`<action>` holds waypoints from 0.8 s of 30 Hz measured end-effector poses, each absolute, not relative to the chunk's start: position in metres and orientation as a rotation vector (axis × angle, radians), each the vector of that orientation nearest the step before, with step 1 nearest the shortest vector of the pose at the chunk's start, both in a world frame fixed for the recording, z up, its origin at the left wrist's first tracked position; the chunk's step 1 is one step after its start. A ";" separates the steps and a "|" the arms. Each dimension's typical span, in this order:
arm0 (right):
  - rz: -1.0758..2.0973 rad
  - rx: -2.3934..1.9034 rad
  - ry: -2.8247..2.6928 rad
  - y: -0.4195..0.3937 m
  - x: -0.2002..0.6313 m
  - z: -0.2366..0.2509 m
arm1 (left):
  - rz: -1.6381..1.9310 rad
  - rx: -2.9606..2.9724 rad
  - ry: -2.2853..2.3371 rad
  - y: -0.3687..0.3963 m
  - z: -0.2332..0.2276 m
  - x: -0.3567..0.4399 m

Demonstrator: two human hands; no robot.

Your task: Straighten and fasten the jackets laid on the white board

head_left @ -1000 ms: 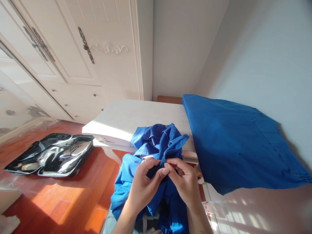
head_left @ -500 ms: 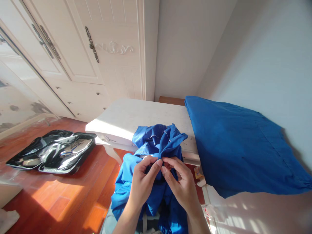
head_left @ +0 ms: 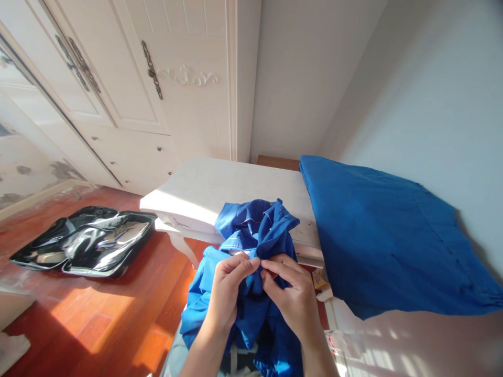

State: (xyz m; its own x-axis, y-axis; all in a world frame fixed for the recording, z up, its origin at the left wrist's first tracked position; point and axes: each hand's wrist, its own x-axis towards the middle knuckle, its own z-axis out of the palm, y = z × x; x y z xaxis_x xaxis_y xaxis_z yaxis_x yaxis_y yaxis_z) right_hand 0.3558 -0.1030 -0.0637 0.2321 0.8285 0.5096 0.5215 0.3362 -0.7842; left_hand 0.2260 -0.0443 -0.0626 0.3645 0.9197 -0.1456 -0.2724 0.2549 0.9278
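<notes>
Scene: you stood over a white worktop (head_left: 220, 186) in a sunlit room, both hands meeting on a crumpled blue garment (head_left: 255, 230)
Left hand (head_left: 228, 290): your fingers were closed in a pinch on a fold of the garment, thumb and forefinger pressed together at the cloth's edge
Right hand (head_left: 293, 293): it pinched the same fold from the other side, fingertips touching those of the left, nothing else in its hold
Where the garment lay: its upper part was bunched on the near edge of the worktop, the rest hung down in front of you toward the floor
What the pinch was on: too small to tell, possibly a button or fastening, hidden between your fingertips
Doing it well: you did best, by the look of it, to keep both pinches close together and the cloth between them taut, so the small part stayed put
Risk: the hanging weight seemed likely to drag the fold out of your fingers
Nearby: a second blue cloth (head_left: 385, 235) lay spread flat just to the right, and a shiny black bag (head_left: 86, 248) sat well apart on the wooden floor (head_left: 98, 324)
</notes>
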 end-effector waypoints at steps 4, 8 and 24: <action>0.460 -1.315 -1.347 -0.102 0.361 -0.063 | 0.948 0.970 0.814 -0.046 -0.062 0.227; 0.554 -1.317 -1.267 -0.102 0.364 -0.065 | 0.924 1.007 0.803 -0.045 -0.062 0.227; 0.539 -1.097 -0.394 -0.107 0.363 -0.055 | 1.376 1.218 1.144 -0.022 -0.071 0.174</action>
State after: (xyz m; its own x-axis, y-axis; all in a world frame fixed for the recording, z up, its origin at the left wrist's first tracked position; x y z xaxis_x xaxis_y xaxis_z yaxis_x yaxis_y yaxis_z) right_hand 0.3630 -0.1071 -0.0548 0.8058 0.5910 0.0371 -0.2147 0.3500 -0.9118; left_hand 0.1738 -0.0224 -0.0714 -0.0661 0.9906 0.1200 -0.0632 -0.1242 0.9902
